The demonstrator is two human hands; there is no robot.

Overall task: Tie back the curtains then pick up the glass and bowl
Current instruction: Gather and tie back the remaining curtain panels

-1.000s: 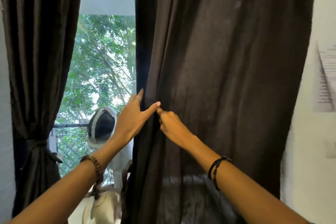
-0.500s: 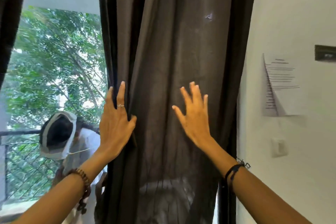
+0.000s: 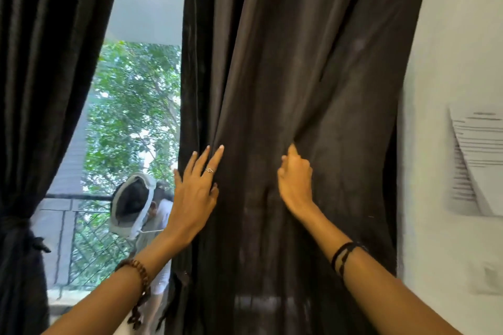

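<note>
1. The right-side curtain (image 3: 299, 90) hangs straight ahead of both hands, not yet tied; the left-side curtain (image 3: 40, 90), well to the left of the left hand, is already cinched by a dark tie (image 3: 32, 242).
2. The left hand (image 3: 194, 193) lies flat on the curtain's inner edge, fingers straight and spread, pressing the cloth without gripping it.
3. The right hand (image 3: 295, 182) has its fingers curled into the fabric, bunching a fold; creases run up from that grip.
4. To gather well, I judge the left hand should sweep the inner edge toward the right hand so the whole width collects into one bundle, held at about the height of the other curtain's tie.
5. No tie for this curtain shows; it must be found before letting go.
6. The glass and bowl are not in view.
7. A sheet of paper (image 3: 479, 160) on the wall, right of the right hand, carries printed lines too blurred to read.
</note>
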